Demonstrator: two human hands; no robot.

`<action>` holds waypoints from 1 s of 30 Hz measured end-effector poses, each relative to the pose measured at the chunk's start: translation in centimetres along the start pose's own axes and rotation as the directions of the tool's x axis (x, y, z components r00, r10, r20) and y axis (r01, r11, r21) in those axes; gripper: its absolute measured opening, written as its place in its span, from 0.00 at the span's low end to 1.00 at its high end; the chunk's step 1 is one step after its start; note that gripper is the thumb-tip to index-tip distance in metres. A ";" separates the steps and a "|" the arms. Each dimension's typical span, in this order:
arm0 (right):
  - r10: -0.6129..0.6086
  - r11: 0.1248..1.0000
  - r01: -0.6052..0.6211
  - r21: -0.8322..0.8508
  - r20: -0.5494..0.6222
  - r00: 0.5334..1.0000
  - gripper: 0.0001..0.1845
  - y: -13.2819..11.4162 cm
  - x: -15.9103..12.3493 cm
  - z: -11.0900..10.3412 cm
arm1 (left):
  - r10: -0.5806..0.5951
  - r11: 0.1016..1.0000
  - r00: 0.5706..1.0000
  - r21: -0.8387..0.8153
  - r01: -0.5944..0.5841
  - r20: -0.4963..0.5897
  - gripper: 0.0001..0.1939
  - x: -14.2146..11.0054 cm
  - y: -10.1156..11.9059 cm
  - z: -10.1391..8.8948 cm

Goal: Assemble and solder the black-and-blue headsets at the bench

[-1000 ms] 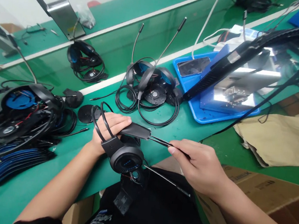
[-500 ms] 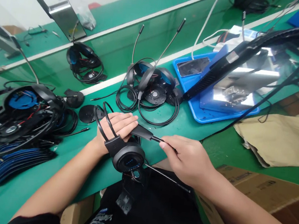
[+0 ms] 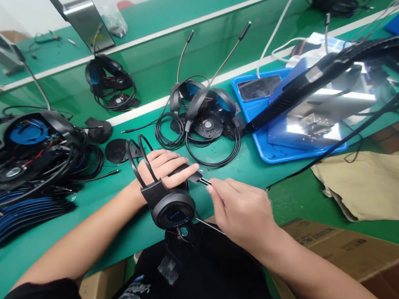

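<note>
A black headset (image 3: 174, 210) with two thin wire headband loops (image 3: 142, 162) is held at the table's front edge, close to my body. My left hand (image 3: 167, 166) reaches through beneath the loops, its fingers closed over a tapered black strip (image 3: 194, 174) of the headset. From the strip's end run thin dark strands, pinched between the thumb and fingers of my right hand (image 3: 241, 209). Below the ear cup hangs an opened black part (image 3: 182, 236) with wires showing. A thin boom (image 3: 208, 225) passes behind my right hand, which hides its far end.
Opened headsets with coiled cables stand behind (image 3: 206, 121) and at left (image 3: 28, 149). A stack of blue-edged black parts (image 3: 25, 221) lies at left. A blue tray (image 3: 274, 155) holds a phone (image 3: 259, 88). Brown cloth (image 3: 372, 183) and a carton (image 3: 346, 252) are at right.
My left fingers have shifted right along the strip and now cover more of it. My right hand has moved slightly left, nearer the left fingers, and hides more of the boom.
</note>
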State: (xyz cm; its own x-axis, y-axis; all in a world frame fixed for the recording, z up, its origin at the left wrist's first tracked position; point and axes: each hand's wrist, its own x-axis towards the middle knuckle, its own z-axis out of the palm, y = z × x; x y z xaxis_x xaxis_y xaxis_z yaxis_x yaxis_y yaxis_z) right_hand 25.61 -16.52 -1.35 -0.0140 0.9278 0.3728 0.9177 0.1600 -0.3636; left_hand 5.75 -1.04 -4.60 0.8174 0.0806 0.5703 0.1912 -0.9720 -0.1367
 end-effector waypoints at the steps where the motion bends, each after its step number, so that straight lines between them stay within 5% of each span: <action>1: -0.002 1.000 0.002 -0.002 0.001 1.000 0.18 -0.1 0.1 0.0 | -0.004 1.000 1.000 -0.007 0.004 0.008 0.16 0.0 0.0 0.0; 14: -0.213 0.955 0.166 -0.246 -0.180 0.960 0.06 -0.4 -0.5 -1.2 | -0.143 0.977 0.985 -0.171 0.125 -0.097 0.09 -0.1 -0.7 0.5; 30: -0.244 0.945 0.194 -0.262 -0.172 0.954 0.08 -1.6 1.4 -3.2 | -0.342 0.846 0.940 -0.438 0.305 -0.008 0.18 0.2 -0.7 -0.4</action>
State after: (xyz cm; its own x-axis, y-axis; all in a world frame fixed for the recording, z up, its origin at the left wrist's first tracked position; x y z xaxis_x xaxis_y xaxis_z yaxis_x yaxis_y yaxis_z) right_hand 25.45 -16.57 2.50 -0.1688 0.7886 0.5913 0.9689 0.2429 -0.0473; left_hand 5.53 -0.43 -4.08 0.6985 0.4069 0.5887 0.1728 -0.8942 0.4129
